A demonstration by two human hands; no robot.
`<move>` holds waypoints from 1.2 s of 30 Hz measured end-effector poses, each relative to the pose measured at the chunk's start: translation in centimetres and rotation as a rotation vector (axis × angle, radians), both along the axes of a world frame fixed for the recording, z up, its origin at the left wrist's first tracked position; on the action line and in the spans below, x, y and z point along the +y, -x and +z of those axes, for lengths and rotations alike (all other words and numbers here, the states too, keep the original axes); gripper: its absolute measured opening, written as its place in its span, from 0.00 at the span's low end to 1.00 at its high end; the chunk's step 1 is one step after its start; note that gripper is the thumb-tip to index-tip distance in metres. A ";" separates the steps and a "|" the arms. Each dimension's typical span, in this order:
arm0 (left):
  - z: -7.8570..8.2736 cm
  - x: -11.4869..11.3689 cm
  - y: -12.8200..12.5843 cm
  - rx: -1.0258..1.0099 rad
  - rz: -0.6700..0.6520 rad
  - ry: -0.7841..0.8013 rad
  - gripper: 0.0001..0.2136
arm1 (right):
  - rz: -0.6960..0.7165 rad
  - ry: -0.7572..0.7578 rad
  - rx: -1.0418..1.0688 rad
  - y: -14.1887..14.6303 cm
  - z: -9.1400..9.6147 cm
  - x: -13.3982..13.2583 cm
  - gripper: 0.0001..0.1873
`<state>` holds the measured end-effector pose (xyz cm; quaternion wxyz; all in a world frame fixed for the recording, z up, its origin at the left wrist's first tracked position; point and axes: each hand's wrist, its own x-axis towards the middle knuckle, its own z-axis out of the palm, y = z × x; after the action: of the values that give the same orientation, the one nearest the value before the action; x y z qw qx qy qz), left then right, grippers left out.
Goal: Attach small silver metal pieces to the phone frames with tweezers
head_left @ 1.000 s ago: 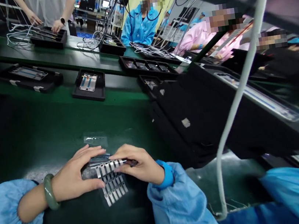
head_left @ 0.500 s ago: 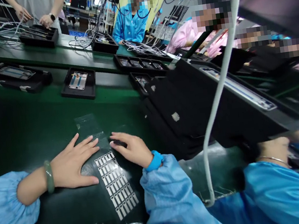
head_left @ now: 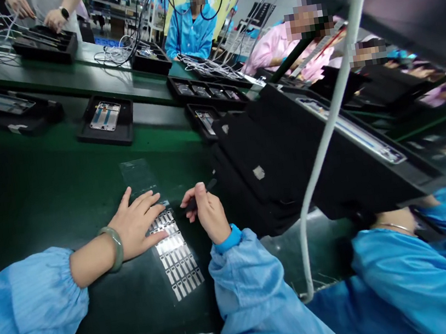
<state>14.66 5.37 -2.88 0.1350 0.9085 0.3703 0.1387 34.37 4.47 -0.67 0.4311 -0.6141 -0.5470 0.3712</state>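
Note:
A clear sheet with rows of small white-silver labels (head_left: 180,267) lies on the dark green bench in front of me. My left hand (head_left: 137,223) rests flat with fingers spread across the sheet's upper left part and covers some labels. To the right of the sheet is my right hand (head_left: 208,213), its fingers closed around a slim black tool (head_left: 191,207). The tool's far end points up and right past the thumb; its exact kind is not clear. Beyond my left fingertips lies a clear plastic strip (head_left: 137,173).
Black trays with phone frames (head_left: 104,120) stand along the back. A pile of black trays (head_left: 264,166) rises at right, behind a hanging white cable (head_left: 326,133). A co-worker's blue sleeve (head_left: 423,266) is at far right. Other people work across the bench.
My left hand has moved right, onto the labels. The sheet lies a little farther from me. My right hand has turned thumb-up, and the black tool now points up and right.

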 end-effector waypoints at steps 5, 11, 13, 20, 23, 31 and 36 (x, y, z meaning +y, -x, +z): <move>0.1 -1.0 0.3 0.014 -0.079 -0.019 0.21 | -0.025 0.063 -0.017 0.3 -0.5 0.2 0.26; -0.5 -1.1 0.1 0.039 -0.094 -0.028 0.18 | -0.033 0.088 0.019 0.6 -1.3 0.6 0.26; -0.6 -1.1 0.1 0.045 -0.095 -0.027 0.18 | -0.041 0.107 0.027 0.5 -1.3 0.7 0.26; -0.6 -1.1 0.0 0.059 -0.099 -0.023 0.18 | -0.048 0.121 0.052 0.6 -1.4 1.0 0.27; -0.6 -1.1 0.1 0.059 -0.099 -0.021 0.18 | -0.062 0.131 0.052 0.7 -1.4 1.0 0.27; -0.7 -1.2 0.0 0.046 -0.084 -0.029 0.18 | -0.065 0.162 0.118 0.6 -1.9 1.5 0.25; -0.6 -1.1 0.0 0.056 -0.094 -0.038 0.17 | -0.072 0.198 0.264 0.3 -1.9 1.8 0.23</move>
<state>14.66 4.27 -3.50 0.1139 0.9309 0.3281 0.1136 34.03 6.24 -2.58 0.4498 -0.6186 -0.4241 0.4850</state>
